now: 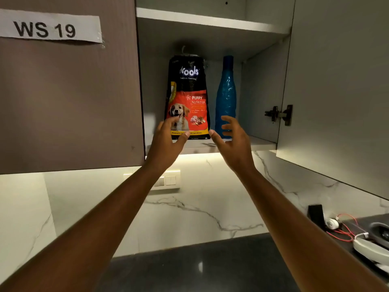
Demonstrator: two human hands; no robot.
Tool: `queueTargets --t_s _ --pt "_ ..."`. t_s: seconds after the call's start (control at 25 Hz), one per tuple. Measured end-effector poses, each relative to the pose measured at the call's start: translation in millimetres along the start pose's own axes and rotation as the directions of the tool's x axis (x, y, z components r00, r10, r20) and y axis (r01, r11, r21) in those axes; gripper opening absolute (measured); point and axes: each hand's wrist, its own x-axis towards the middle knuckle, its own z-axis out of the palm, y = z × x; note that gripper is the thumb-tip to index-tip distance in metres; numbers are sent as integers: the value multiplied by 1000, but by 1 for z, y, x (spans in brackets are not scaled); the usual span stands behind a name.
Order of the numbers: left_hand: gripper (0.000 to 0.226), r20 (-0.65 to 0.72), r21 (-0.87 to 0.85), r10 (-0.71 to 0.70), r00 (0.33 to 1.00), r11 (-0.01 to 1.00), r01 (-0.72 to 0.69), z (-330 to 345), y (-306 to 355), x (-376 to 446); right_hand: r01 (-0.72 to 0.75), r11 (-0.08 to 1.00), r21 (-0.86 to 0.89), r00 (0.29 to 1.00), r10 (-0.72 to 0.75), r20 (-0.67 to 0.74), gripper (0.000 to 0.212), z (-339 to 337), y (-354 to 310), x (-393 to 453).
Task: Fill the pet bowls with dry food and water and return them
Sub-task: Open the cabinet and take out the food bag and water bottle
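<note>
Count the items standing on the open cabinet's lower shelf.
2: a black-and-orange puppy food bag at the shelf's left, and a tall blue plastic bottle to its right. Both hands partly block the shelf front.

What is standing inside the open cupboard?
A dog food bag and a blue bottle stand on the lower shelf. The hands cover both bases.

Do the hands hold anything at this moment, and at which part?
The left hand touches the food bag at its lower left corner, but a closed grip cannot be told. The right hand is open beside the bag and holds nothing.
</note>
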Motion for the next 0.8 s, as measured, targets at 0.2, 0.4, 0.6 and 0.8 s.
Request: queueTargets --t_s 0.2,0.4,0.6,0.8 --pt "79 67 0 -240 968 971 240 16 -28 55 -115 992 59 978 102 181 78 13 10 53" --pt "116 157 -132 -437 885 879 458 32 -60 98 -187 978 92 921 142 364 81 31 28 101" --pt "102 231 -208 -470 852 832 515 38 -66 115 -213 966 147 890 129 438 85 60 43 128" --pt "59 204 -245 -418 885 853 460 41 -66 112 -207 961 185 892 108 439 106 78 60 137"
